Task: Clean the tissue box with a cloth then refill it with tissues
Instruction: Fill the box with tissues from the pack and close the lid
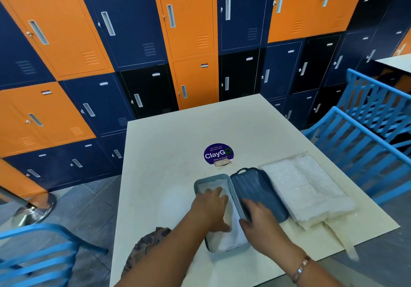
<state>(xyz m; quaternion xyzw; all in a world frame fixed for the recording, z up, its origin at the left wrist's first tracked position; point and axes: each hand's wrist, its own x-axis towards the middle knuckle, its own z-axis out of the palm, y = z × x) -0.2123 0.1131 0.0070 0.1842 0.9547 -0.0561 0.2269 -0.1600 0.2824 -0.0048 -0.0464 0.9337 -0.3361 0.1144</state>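
The blue-grey tissue box [198, 183] lies open on the cream table [169, 144], with white tissues [224, 239] filling its tray. My left hand [211, 206] lies flat on the tissues inside the tray, fingers straight and pressing down. The darker blue ribbed lid [255, 186] lies open to the tray's right. My right hand [259, 216] rests on the near part of the lid, fingers curled over its inner edge. A clear plastic pack of white tissues [304, 186] lies right of the lid. A patterned grey-brown cloth [144, 249] hangs over the table's near left edge.
A round purple sticker [218, 154] marks the table's middle, a small beige scrap [222, 163] at its lower rim. Blue slatted chairs [367, 140] stand at the right and near left. Orange and navy lockers [133, 42] fill the wall behind. A chrome post base [33, 211] sits on the left floor.
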